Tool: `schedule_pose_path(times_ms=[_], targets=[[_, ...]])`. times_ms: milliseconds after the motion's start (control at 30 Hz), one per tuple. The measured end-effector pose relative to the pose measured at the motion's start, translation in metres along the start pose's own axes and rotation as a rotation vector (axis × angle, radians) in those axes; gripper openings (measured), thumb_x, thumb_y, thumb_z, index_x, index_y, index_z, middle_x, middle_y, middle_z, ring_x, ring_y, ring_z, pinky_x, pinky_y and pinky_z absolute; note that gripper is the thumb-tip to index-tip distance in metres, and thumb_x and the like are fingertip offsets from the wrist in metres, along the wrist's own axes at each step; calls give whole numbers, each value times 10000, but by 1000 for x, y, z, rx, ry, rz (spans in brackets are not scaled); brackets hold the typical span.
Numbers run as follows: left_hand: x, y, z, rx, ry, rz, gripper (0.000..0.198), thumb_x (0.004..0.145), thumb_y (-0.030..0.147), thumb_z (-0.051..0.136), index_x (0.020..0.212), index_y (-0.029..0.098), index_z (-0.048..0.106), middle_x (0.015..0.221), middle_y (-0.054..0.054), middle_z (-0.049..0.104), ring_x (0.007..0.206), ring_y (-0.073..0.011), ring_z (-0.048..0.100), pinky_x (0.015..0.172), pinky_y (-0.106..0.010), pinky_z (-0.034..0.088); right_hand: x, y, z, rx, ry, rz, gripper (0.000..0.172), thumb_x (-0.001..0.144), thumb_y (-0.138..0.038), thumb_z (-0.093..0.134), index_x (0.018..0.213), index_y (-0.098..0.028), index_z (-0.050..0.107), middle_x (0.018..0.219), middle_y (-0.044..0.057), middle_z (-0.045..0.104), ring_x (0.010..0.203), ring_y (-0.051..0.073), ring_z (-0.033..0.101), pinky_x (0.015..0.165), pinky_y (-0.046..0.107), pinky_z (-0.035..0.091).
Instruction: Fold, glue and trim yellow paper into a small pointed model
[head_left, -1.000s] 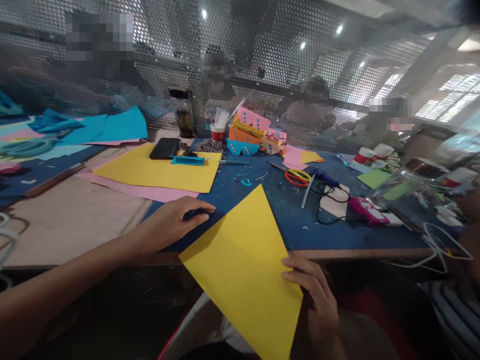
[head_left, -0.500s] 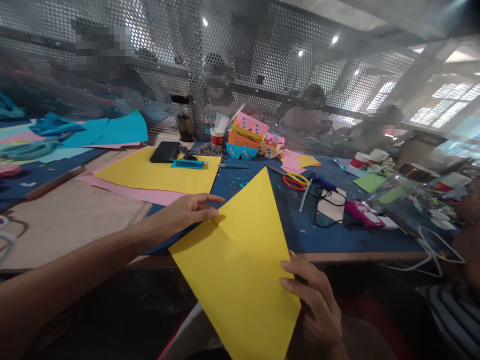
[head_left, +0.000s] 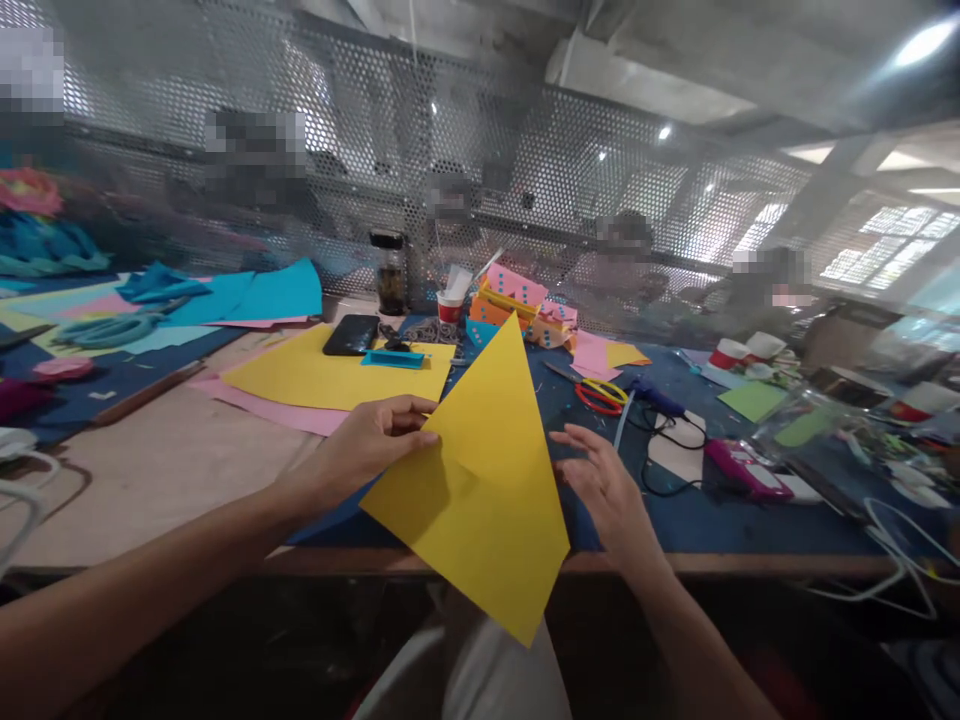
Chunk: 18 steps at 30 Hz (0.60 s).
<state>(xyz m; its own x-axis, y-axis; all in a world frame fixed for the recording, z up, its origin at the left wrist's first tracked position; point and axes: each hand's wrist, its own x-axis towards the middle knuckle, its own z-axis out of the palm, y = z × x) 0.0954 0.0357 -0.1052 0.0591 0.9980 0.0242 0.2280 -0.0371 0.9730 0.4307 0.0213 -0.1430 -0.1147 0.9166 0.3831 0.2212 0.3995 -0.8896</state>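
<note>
Blue table point(head_left: 720, 527), perforated screen point(head_left: 337, 100) behind; my left hand point(head_left: 375, 437) pinches yellow paper point(head_left: 491, 455), my right hand point(head_left: 609, 495) loosely spread beside it.

Bare hands point(head_left: 611, 500) and bare forearms point(head_left: 187, 555), with pale trousers point(head_left: 499, 682), probably light grey, though shadow dims them

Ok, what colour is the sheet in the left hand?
The sheet is plain yellow, best seen in the head view.

Place: craft workshop | scissors point(head_left: 583, 382) | glue gun point(head_left: 660, 398) | cyan paper point(head_left: 279, 292) | perforated screen point(head_left: 487, 125)
</note>
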Motion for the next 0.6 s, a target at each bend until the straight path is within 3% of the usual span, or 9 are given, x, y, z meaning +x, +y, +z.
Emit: schedule_pose_path(times_ms=[100,200,367,600], targets=[[3,-1,1,9,-6,8,623,670,611,968,1160,251,829,1129,-89,913,1080,-358,847,946,-475,691,37,-4,11,103,-140,156,588,970,-609,817,1388,-219,681,1230,147,853,1110,302,846,966,425,689],[5,-4,0,23,-17,5,576,694,605,940,1143,259,836,1128,-91,914,1051,-355,852,916,-476,695,56,-4,23,185,-184,222,598,889,-660,863,1273,-223,722,1156,131,870,1114,325,842,968,436,673],[7,-10,-2,70,-18,-6,567,717,582,906,1168,246,836,1086,-92,911,1054,-359,849,907,-468,679,60,2,27,148,-169,212,485,861,-622,889,1095,-213,778,1117,119,880,1043,300,837,959,410,654],[9,-18,1,79,-67,2,499,728,579,880,1101,251,829,1049,-90,908,1020,-351,851,901,-456,667,59,6,25,118,-135,176,439,914,-596,848,1125,-219,766,1054,92,883,965,272,838,889,387,665]])
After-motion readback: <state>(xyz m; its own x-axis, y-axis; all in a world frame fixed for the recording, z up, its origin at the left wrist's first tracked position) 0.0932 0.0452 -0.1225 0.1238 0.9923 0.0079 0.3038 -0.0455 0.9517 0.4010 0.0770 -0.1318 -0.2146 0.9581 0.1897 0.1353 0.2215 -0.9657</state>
